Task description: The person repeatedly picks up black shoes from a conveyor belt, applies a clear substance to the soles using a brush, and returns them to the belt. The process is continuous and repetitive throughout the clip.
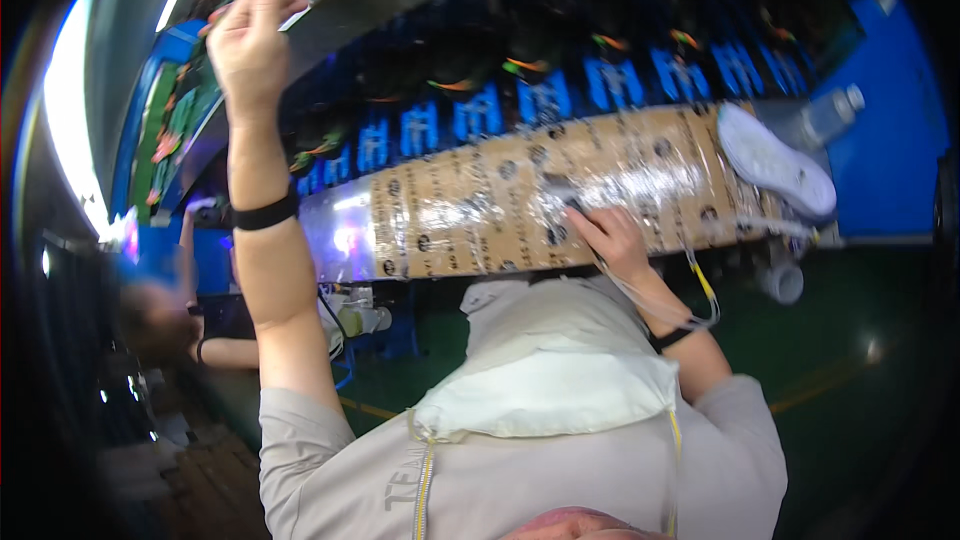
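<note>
Left hand [255, 35] up high, arm stretched past the far side of the counter [460, 230], fingers loosely bent and apart, not gripping. Right hand [615, 240] low over the counter's near half, thumb and index pointing left at a small dark piece [572, 204]. That piece sits right at the fingertips, on or just above the taped cardboard cover; from here I can't tell whether it's pinched or just touched. Clear-and-yellow cord [705, 282] loops by the right forearm. Black band on each arm.

White shoe [775, 160] lies across the counter's right end, well apart from the right hand. Clear bottle [822, 120] tilted just beyond it. Pale cylinder [783, 282] by the near right corner. Row of blue fixtures [540, 98] along the back, dark items with orange bits above. Co-worker [160, 320] off to the left, blurred.
</note>
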Available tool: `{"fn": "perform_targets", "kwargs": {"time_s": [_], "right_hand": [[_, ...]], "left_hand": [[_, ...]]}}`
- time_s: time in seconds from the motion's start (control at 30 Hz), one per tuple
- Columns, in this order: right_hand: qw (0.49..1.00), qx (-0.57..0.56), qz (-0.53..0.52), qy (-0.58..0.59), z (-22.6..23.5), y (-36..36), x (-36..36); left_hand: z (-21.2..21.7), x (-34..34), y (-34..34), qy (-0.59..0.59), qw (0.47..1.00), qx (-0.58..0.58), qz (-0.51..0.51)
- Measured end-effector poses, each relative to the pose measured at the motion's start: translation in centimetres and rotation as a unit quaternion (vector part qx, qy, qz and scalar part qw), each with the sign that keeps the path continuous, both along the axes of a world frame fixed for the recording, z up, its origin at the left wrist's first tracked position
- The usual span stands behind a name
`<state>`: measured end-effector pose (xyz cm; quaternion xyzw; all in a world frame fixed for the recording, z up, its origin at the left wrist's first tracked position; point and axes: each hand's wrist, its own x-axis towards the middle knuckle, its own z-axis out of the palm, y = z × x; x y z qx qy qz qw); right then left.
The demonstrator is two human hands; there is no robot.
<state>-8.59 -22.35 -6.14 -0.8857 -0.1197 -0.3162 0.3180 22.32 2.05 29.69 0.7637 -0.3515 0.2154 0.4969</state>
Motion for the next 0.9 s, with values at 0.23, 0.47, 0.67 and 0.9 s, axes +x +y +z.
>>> {"fn": "perform_targets", "kwargs": {"time_s": [0.23, 0.47, 0.67, 0.9], "right_hand": [[0.997, 0.065, -0.023, 0.033, -0.3, 0.2, 0.5], [0.994, 0.059, -0.057, 0.067, -0.3, 0.8, 0.8], [0.994, 0.016, -0.071, 0.082, 1.1, 1.2, 1.0], [0.994, -0.015, -0.077, 0.080, 1.1, 1.3, 1.5]], "left_hand": [[0.2, 11.5, 10.6, -0.218, 0.892, 0.242, 0.314], [1.1, 18.4, 25.9, -0.010, 0.731, 0.383, 0.565], [2.4, 23.4, 38.4, 0.013, 0.557, 0.540, 0.631], [2.2, 29.2, 48.7, -0.040, 0.598, 0.598, 0.533]]}}
